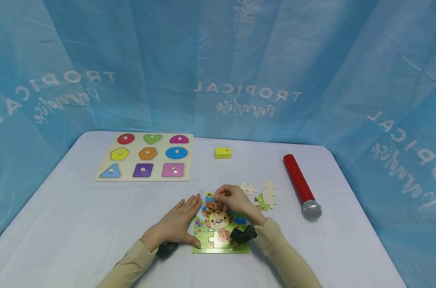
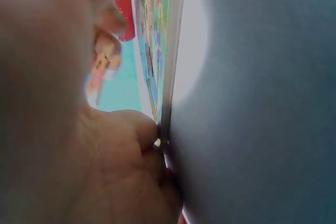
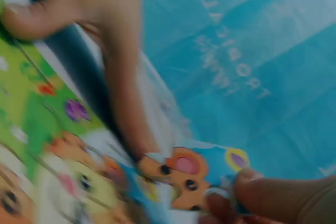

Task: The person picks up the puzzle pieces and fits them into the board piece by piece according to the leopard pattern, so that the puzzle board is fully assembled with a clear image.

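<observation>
At the puzzle board's (image 1: 221, 251) far end, the right hand (image 1: 236, 200) pinches a probably light, stiff piece (image 3: 190, 179), best edge-held, left hand (image 1: 177, 224) outstretched alongside.

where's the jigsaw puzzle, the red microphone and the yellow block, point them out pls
jigsaw puzzle (image 1: 218, 221), head view, on the spotted animal's face
red microphone (image 1: 299, 180), head view, middle of its red handle
yellow block (image 1: 223, 153), head view, middle of its body
</observation>
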Demonstrator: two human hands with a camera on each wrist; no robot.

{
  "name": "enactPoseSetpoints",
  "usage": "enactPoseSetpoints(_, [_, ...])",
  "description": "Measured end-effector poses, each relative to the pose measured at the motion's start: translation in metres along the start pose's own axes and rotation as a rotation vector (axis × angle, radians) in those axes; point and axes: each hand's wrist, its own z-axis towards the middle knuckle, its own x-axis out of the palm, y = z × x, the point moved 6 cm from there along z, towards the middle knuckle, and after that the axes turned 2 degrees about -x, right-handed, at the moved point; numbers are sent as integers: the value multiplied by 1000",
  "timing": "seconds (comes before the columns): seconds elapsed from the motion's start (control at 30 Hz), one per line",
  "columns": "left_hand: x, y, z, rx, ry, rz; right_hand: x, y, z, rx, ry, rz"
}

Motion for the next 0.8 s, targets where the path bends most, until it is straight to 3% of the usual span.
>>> enactPoseSetpoints(0.37, [0, 1, 2, 9, -5, 16, 25, 1, -2, -66, 1, -166])
enactPoseSetpoints(0.47, [-1, 1, 2, 8, -1, 5, 28, 4, -2, -91, -24, -232])
enactPoseSetpoints(0.63, [0, 0, 1, 7, 0, 8, 26, 7, -1, -156, -135, -383])
enactPoseSetpoints(0.8, [1, 1, 0, 14, 1, 7, 25, 4, 1, -166, -163, -416])
